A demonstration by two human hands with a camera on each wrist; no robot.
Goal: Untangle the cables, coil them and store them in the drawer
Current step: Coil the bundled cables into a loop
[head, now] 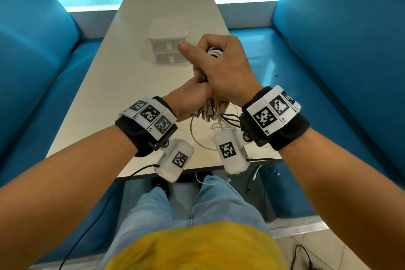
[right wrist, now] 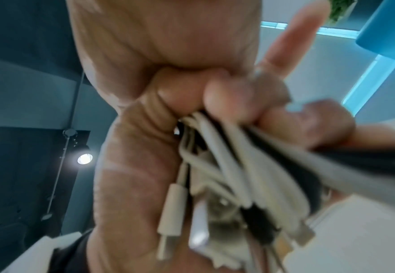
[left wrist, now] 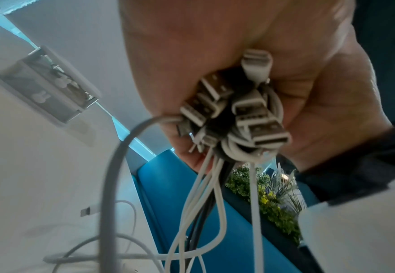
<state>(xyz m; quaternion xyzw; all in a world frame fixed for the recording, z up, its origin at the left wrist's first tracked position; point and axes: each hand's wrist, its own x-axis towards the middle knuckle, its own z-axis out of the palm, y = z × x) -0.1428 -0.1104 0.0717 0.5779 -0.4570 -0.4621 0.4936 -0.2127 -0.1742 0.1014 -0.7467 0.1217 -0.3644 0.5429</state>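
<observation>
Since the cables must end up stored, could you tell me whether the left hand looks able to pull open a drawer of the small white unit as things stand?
Probably not yet: the left hand grips the cable bundle, though the drawer unit stands unobstructed ahead.

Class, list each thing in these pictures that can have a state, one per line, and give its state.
cable bundle: gathered, gripped by both hands, ends trailing on the table.
left hand: grips the plug ends.
right hand: grips the bundle's top.
upper drawer: closed.
lower drawer: closed.
</observation>
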